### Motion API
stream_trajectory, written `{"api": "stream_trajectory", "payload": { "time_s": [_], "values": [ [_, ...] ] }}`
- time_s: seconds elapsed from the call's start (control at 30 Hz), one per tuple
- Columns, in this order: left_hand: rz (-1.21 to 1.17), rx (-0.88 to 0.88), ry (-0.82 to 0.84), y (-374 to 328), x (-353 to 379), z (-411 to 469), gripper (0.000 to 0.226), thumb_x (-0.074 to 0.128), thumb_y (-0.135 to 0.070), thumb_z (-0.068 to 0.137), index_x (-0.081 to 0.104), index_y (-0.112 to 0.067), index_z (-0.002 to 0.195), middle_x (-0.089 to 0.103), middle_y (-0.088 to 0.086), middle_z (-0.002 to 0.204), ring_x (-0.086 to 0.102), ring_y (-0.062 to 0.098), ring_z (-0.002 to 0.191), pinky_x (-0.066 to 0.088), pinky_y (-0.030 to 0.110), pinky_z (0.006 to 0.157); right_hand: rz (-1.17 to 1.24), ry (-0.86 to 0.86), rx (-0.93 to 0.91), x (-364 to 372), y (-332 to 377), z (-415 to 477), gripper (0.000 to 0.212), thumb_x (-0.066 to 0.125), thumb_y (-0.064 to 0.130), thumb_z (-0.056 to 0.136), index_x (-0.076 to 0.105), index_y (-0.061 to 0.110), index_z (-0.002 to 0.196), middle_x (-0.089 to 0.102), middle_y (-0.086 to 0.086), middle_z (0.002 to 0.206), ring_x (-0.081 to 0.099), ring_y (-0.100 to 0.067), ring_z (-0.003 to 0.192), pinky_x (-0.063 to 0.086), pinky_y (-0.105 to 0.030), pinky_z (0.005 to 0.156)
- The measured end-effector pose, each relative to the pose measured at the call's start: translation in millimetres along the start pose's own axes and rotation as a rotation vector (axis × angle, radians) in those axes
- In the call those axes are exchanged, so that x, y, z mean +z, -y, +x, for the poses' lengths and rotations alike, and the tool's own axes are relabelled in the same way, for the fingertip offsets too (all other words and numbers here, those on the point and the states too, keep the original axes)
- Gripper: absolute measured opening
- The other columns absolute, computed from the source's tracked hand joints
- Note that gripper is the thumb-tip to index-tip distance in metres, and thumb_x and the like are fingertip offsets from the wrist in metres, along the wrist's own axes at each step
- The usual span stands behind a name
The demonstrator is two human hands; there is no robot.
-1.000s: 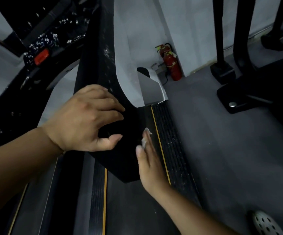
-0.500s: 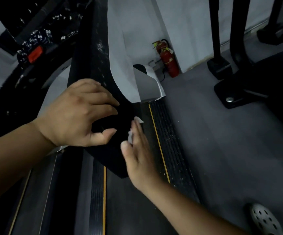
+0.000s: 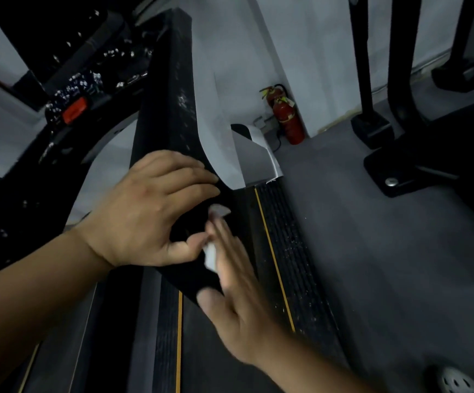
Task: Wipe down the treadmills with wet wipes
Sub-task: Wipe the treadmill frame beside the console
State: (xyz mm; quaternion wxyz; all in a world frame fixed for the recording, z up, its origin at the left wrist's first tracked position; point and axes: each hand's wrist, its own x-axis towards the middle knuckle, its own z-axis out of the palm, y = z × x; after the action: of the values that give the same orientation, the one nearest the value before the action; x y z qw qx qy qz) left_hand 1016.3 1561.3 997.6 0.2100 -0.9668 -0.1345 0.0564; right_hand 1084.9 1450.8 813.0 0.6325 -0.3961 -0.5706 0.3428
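A black treadmill handrail [image 3: 165,109] runs from the console down to its blunt end near the middle of the view. My left hand [image 3: 148,214] grips the rail from above, fingers curled over its right edge and thumb under. My right hand [image 3: 236,293] lies with straight fingers against the rail's right side, pressing a white wet wipe [image 3: 211,256] onto it. The wipe shows at the fingertips and beside the palm. This hand is motion-blurred.
The treadmill console [image 3: 74,89] with a red stop button [image 3: 74,110] is at upper left. The belt and yellow-lined side rail [image 3: 275,259] lie below. Two red fire extinguishers [image 3: 287,117] stand by the wall. Black machine bases [image 3: 400,154] occupy the right. A white perforated shoe [image 3: 457,382] sits at bottom right.
My right hand with the wipe has slid left and up along the rail's side, now almost touching my left thumb. My left hand keeps its grip.
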Motion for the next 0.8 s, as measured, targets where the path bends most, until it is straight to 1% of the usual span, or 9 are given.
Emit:
{"api": "stream_trajectory", "payload": {
  "time_s": [0.13, 0.23, 0.33, 0.4, 0.5, 0.6, 0.67, 0.73, 0.8],
  "values": [
    [0.017, -0.029, 0.008, -2, -3, 0, 0.062, 0.053, -0.054, 0.090, 0.068, -0.006, 0.126, 0.063, 0.011, 0.135, 0.054, 0.032, 0.129, 0.037, 0.047, 0.112, -0.011, -0.069, 0.182, -11, -24, 39, 0.090, 0.014, 0.080, 0.092, 0.008, 0.021, 0.161, 0.003, 0.005, 0.170, 0.000, -0.006, 0.155, 0.014, -0.055, 0.123],
    [0.001, -0.097, -0.017, -3, -3, -4, 0.065, 0.048, -0.053, 0.092, 0.064, -0.003, 0.130, 0.057, 0.015, 0.142, 0.048, 0.033, 0.136, 0.034, 0.048, 0.115, 0.070, -0.021, 0.125, -15, 1, 67, 0.073, 0.011, 0.071, 0.097, 0.003, 0.032, 0.157, -0.001, 0.009, 0.169, -0.006, 0.000, 0.153, 0.007, -0.050, 0.126],
    [-0.083, -0.324, -0.091, -10, 2, -16, 0.074, 0.046, -0.053, 0.092, 0.053, 0.002, 0.140, 0.043, 0.020, 0.153, 0.035, 0.034, 0.146, 0.028, 0.045, 0.120, 0.131, -0.008, 0.049, -8, 8, 38, 0.057, 0.015, 0.061, 0.103, 0.009, 0.039, 0.155, 0.002, 0.017, 0.168, 0.001, -0.002, 0.154, 0.010, -0.048, 0.126],
    [-0.144, -0.477, -0.106, -16, 3, -21, 0.081, 0.046, -0.055, 0.091, 0.041, 0.002, 0.148, 0.033, 0.020, 0.159, 0.027, 0.032, 0.150, 0.023, 0.039, 0.122, 0.222, -0.099, 0.131, -7, 1, 36, 0.044, 0.023, 0.050, 0.107, 0.022, 0.045, 0.151, 0.015, 0.019, 0.166, 0.016, -0.002, 0.152, 0.018, -0.044, 0.125],
    [-0.177, -0.566, -0.048, -20, 0, -21, 0.093, 0.046, -0.061, 0.087, 0.026, -0.001, 0.156, 0.019, 0.017, 0.165, 0.017, 0.027, 0.153, 0.018, 0.038, 0.122, 0.319, -0.218, 0.329, -14, 6, 83, 0.045, 0.035, 0.017, 0.110, 0.034, 0.027, 0.154, 0.034, 0.007, 0.161, 0.034, 0.016, 0.135, 0.027, -0.017, 0.118],
    [-0.196, -0.583, 0.006, -19, -4, -19, 0.106, 0.046, -0.069, 0.081, 0.015, -0.005, 0.159, 0.011, 0.012, 0.167, 0.007, 0.020, 0.154, 0.010, 0.031, 0.122, 0.350, -0.163, 0.263, -17, 27, 102, 0.049, 0.035, 0.005, 0.108, 0.034, 0.018, 0.156, 0.041, 0.009, 0.156, 0.038, 0.010, 0.138, 0.029, -0.016, 0.116],
    [-0.254, -0.594, 0.038, -15, -6, -19, 0.116, 0.046, -0.079, 0.075, 0.006, -0.010, 0.160, 0.001, 0.005, 0.168, -0.005, 0.012, 0.155, 0.002, 0.025, 0.121, 0.340, -0.085, 0.139, -16, 25, 82, 0.048, 0.036, 0.013, 0.109, 0.032, 0.020, 0.157, 0.033, 0.009, 0.162, 0.030, 0.000, 0.147, 0.027, -0.022, 0.119],
    [-0.360, -0.623, 0.088, -7, -9, -18, 0.130, 0.045, -0.091, 0.066, -0.005, -0.017, 0.159, -0.015, -0.007, 0.165, -0.020, 0.000, 0.150, -0.008, 0.017, 0.118, 0.209, -0.016, 0.038, -16, 10, 68, 0.050, 0.032, 0.041, 0.109, 0.025, 0.032, 0.157, 0.019, 0.013, 0.166, 0.018, -0.006, 0.152, 0.021, -0.032, 0.124],
    [-0.439, -0.652, 0.137, 2, -12, -18, 0.142, 0.047, -0.097, 0.055, -0.011, -0.021, 0.159, -0.024, -0.015, 0.161, -0.028, -0.008, 0.144, -0.011, 0.014, 0.115, 0.120, -0.034, 0.139, -18, 8, 91, 0.056, 0.025, 0.068, 0.099, 0.018, 0.049, 0.151, 0.012, 0.018, 0.167, 0.012, -0.001, 0.152, 0.015, -0.041, 0.126]
  ]
}}
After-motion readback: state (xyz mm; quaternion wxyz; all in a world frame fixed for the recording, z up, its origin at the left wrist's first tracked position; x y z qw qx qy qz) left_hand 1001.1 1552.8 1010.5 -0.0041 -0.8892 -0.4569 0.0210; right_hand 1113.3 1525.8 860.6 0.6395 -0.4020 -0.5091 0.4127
